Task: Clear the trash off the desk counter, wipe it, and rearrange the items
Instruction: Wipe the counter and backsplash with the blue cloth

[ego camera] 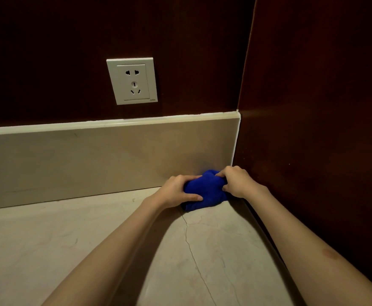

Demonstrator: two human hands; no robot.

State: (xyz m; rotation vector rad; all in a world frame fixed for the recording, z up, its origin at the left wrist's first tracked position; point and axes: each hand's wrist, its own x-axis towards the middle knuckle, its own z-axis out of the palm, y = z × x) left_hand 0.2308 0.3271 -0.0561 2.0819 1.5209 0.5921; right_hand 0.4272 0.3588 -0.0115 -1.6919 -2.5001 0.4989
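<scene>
- Dark reddish-brown wall panels [59, 40] fill the far side and the right side of the scene, meeting in a corner at the far right.
- A pale beige upstand [92, 160] with a lighter top edge runs along the foot of the far wall and ends at that corner.
- A white wall socket [132, 81] sits on the far panel above the upstand, left of the corner; nothing is plugged into it.
- The worktop [48, 250] is light, marble-like stone, with a thin dark crack line running from the near edge toward the far right corner.
- A bunched blue cloth [205, 191] lies on the worktop right in the far right corner, touching the upstand and close against the right-hand panel.
- The left hand [176, 192] grips the left side of the cloth, its fingers [191, 197] curled around the fabric with the thumb lying along the near edge.
- The right hand [238, 181] holds the right side of the cloth, fingers clenched into it and knuckles up, just beside the right-hand panel.
- Both bare forearms reach in from the near edge and converge on the cloth.
</scene>
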